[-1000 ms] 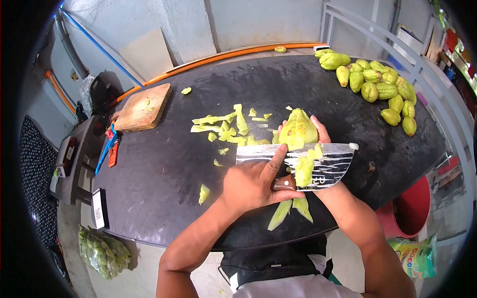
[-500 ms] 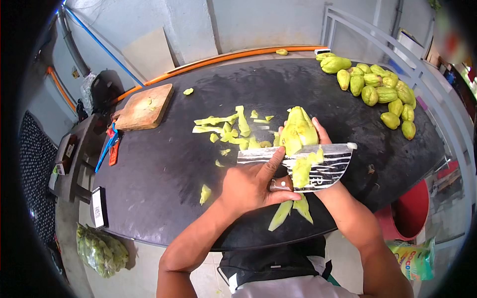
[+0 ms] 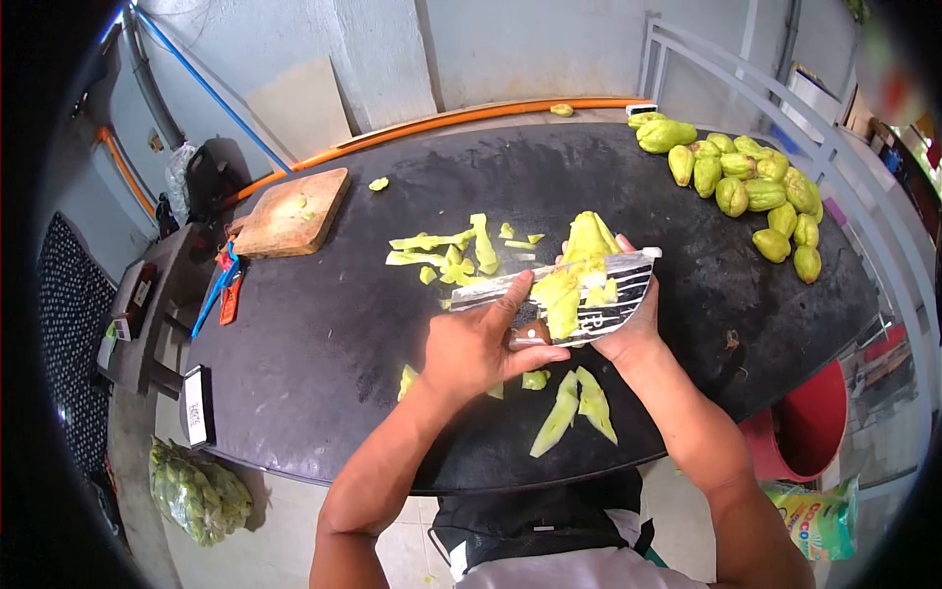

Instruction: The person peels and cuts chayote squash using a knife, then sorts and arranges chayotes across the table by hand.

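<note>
- Two long slices [image 3: 557,417] lie side by side near the close edge of the black desk [image 3: 294,393].
- Left hand [image 3: 469,346]: fingers clenched around the brown handle of the knife [image 3: 628,294], index finger stretched along the blade, thumb by the handle's near side.
- Blade tilted, its tip up to the right; pale green pieces [image 3: 559,304] cling to its striped face.
- Right hand [image 3: 628,329]: partly hidden by the blade, grasping the chayote [image 3: 592,236] from the right side and beneath.
- That chayote, pale and cut, is held over the middle of the desk, its far end showing past the blade.
- Scraps [image 3: 486,245] are scattered left of it, some strips crossing or touching.
- Farther left, a wooden board [image 3: 292,211] sits at the desk's edge, red and blue-handled tools [image 3: 230,294] just beside it.
- Far right, whole chayotes [image 3: 765,194] lie bunched, many touching.
- Beyond the desk, an orange pipe [image 3: 412,128] runs along the wall.
</note>
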Demonstrator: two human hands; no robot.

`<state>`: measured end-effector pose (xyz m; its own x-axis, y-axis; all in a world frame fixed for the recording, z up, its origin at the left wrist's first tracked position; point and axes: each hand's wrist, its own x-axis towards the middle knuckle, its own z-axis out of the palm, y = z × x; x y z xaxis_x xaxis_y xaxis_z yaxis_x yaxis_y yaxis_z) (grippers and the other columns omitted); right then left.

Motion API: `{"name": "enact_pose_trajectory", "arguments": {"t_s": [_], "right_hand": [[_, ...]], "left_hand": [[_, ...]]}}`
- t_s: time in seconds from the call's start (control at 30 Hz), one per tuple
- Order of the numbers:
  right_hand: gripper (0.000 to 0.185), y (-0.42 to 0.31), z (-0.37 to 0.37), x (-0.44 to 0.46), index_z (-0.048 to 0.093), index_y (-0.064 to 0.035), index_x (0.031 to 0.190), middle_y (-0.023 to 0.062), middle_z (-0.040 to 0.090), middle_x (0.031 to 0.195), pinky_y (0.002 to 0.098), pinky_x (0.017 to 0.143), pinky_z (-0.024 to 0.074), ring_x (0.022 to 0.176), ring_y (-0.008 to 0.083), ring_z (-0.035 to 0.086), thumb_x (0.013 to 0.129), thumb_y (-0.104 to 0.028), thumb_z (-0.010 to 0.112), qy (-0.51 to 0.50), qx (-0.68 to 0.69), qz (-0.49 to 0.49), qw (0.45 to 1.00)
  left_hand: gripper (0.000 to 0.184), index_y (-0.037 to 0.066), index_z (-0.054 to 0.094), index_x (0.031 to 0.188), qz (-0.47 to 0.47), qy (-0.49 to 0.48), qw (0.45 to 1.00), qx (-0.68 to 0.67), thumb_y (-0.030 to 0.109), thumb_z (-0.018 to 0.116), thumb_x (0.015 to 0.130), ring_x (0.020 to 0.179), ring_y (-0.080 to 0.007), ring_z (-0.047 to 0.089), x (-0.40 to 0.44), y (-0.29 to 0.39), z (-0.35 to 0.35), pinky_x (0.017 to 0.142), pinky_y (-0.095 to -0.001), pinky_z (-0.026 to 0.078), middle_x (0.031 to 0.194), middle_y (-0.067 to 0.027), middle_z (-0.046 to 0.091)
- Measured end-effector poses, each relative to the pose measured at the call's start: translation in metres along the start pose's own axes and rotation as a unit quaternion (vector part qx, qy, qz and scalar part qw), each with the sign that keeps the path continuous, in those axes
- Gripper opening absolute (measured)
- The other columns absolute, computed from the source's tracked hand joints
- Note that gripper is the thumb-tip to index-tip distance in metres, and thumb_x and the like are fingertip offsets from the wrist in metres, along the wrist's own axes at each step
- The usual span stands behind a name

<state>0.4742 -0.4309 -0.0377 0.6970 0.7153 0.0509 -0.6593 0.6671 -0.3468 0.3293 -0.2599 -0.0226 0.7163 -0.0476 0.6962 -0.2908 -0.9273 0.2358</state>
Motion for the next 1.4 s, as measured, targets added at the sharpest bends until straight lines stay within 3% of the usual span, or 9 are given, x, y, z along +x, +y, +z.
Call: {"name": "enact_pose_trajectory", "arguments": {"t_s": [0.13,0.17,0.27,0.63,0.87,1.0,1.07,1.17,1.4], "right_hand": [[0.055,-0.002,0.001,0.003,0.064,-0.0038,0.129,0.0129,0.072,0.115,0.0457,0.096,0.0581,0.105,0.0285,0.07,0.103,-0.05,0.05,-0.046,-0.032,0.037,0.998],[0.055,-0.001,0.002,0.0,0.065,-0.0038,0.129,0.0129,0.072,0.115,0.0446,0.094,0.059,0.105,0.0278,0.07,0.103,-0.05,0.05,-0.035,-0.029,0.039,0.998],[0.053,-0.001,0.009,-0.004,0.065,-0.0037,0.13,0.0133,0.073,0.116,0.0435,0.094,0.0592,0.105,0.0269,0.071,0.105,-0.048,0.049,-0.041,-0.027,0.054,0.997],[0.049,0.002,0.007,-0.004,0.06,-0.0019,0.138,0.0162,0.068,0.126,0.0472,0.107,0.0502,0.119,0.0304,0.065,0.108,-0.039,0.048,-0.035,-0.04,0.025,0.998],[0.046,0.003,0.008,-0.004,0.061,-0.0037,0.136,0.0125,0.069,0.126,0.0448,0.103,0.0538,0.114,0.0282,0.068,0.108,-0.039,0.05,0.033,-0.068,0.034,0.997],[0.051,0.003,0.017,-0.008,0.059,-0.0038,0.138,0.0135,0.069,0.126,0.0452,0.103,0.0535,0.114,0.0291,0.068,0.108,-0.043,0.047,0.004,-0.07,0.042,0.997],[0.051,-0.002,-0.002,-0.003,0.059,-0.0048,0.139,0.0139,0.069,0.126,0.0442,0.102,0.0537,0.113,0.0282,0.068,0.108,-0.043,0.045,-0.088,-0.032,0.098,0.991],[0.05,0.0,0.004,-0.006,0.058,-0.0054,0.141,0.0133,0.068,0.128,0.0438,0.103,0.0531,0.115,0.0269,0.067,0.109,-0.041,0.044,-0.047,-0.055,0.083,0.994],[0.045,0.005,0.008,-0.007,0.059,-0.002,0.137,0.0132,0.068,0.126,0.0452,0.105,0.0532,0.117,0.0282,0.067,0.108,-0.036,0.05,0.027,-0.079,0.046,0.995]], "left_hand": [[0.103,0.002,0.059,0.144,0.034,-0.018,0.999,-0.011,0.072,0.08,0.072,0.065,-0.0258,0.074,0.004,0.011,-0.005,0.058,-0.0372,0.058,0.079,-0.0091,0.074],[0.103,-0.003,0.06,0.142,0.011,-0.054,0.998,-0.038,0.065,0.086,0.069,0.079,-0.0304,0.078,0.005,0.018,-0.01,0.072,-0.036,0.061,0.097,-0.0177,0.078],[0.102,0.001,0.06,0.143,0.043,-0.006,0.998,-0.044,0.071,0.08,0.072,0.067,-0.0278,0.075,0.002,0.011,-0.001,0.061,-0.0376,0.058,0.081,-0.0112,0.074],[0.099,0.004,0.061,0.143,-0.038,-0.038,0.998,-0.019,0.07,0.081,0.072,0.071,-0.026,0.076,-0.001,0.001,-0.009,0.064,-0.0355,0.06,0.089,-0.0095,0.078],[0.1,0.003,0.06,0.144,-0.065,-0.049,0.996,-0.029,0.071,0.08,0.073,0.075,-0.0275,0.077,0.0,-0.007,-0.014,0.067,-0.0363,0.06,0.089,-0.0117,0.077],[0.099,0.003,0.059,0.145,-0.05,-0.082,0.995,-0.033,0.07,0.079,0.075,0.076,-0.0281,0.077,0.001,0.002,-0.023,0.067,-0.0369,0.06,0.088,-0.0117,0.077],[0.1,0.004,0.058,0.147,-0.003,-0.047,0.997,-0.058,0.068,0.081,0.074,0.071,-0.0294,0.075,-0.001,0.002,-0.018,0.065,-0.0381,0.059,0.084,-0.013,0.075],[0.103,0.001,0.059,0.146,-0.025,-0.066,0.996,-0.046,0.066,0.086,0.07,0.066,-0.0301,0.073,-0.001,0.001,-0.016,0.064,-0.0381,0.058,0.077,-0.0128,0.072],[0.1,0.002,0.059,0.144,-0.027,-0.022,0.999,-0.028,0.071,0.08,0.074,0.074,-0.0313,0.076,0.0,-0.01,-0.015,0.067,-0.0389,0.06,0.091,-0.0156,0.077]]}}
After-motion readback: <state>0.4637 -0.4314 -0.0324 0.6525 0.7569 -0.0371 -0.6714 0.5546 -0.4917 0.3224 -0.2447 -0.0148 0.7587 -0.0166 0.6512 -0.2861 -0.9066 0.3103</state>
